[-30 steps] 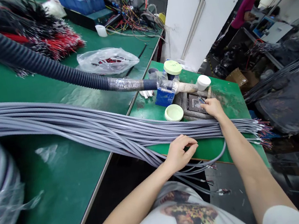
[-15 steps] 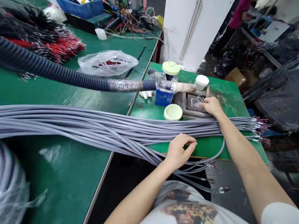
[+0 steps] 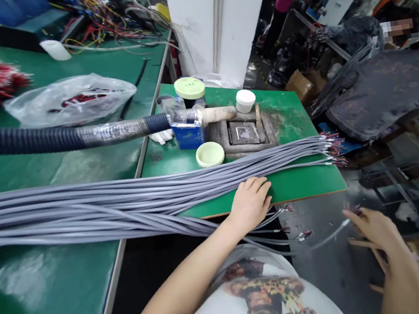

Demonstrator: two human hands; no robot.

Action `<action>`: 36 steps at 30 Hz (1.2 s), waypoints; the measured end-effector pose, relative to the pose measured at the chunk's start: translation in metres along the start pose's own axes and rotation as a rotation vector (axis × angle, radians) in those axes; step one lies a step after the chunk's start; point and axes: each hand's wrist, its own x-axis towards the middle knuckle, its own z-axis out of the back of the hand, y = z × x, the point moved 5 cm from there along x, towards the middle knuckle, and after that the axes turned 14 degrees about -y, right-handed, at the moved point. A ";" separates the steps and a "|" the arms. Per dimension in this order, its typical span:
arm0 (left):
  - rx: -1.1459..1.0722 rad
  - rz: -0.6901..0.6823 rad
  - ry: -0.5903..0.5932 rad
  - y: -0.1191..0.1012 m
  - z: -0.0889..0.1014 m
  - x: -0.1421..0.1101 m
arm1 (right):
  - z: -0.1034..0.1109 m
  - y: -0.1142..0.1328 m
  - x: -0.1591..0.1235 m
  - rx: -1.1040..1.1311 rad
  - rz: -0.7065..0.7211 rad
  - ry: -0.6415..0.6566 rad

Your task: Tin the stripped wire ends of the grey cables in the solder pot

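Observation:
My right hand (image 3: 380, 231) is out past the board's right end, pinching a grey cable (image 3: 333, 234) near its stripped end, slightly blurred. That cable runs back low toward my shirt, beside several others whose ends hang below the board's front edge. My left hand (image 3: 251, 204) lies with fingers stretched out at the near edge of a thick bundle of grey cables (image 3: 212, 177). The bundle crosses the green board, its stripped coloured wire ends (image 3: 334, 146) at the right. Behind it is a square pot (image 3: 245, 131), seemingly a solder pot, with a stick (image 3: 259, 122) at its edge.
A ribbed hose (image 3: 111, 132) ends in a pale nozzle beside the pot, over a blue box (image 3: 189, 135). Around stand a pale green dish (image 3: 209, 154), a white tub (image 3: 245, 100) and a lidded jar (image 3: 189, 89). A plastic bag (image 3: 67, 99) lies left. People are in the background.
My right hand has moved from the pot to the lower right, taking the cable end with it. My left hand's fingers have straightened from a curl. The view has shifted right.

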 end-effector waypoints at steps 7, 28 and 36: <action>0.313 -0.048 0.138 -0.022 -0.040 0.048 | -0.050 0.080 -0.052 0.652 0.071 0.545; -0.292 0.040 0.194 -0.064 -0.008 0.028 | 0.057 0.173 -0.018 1.224 0.191 -0.246; -1.031 0.954 -0.124 0.000 0.023 -0.017 | 0.026 0.227 -0.059 0.633 0.661 0.211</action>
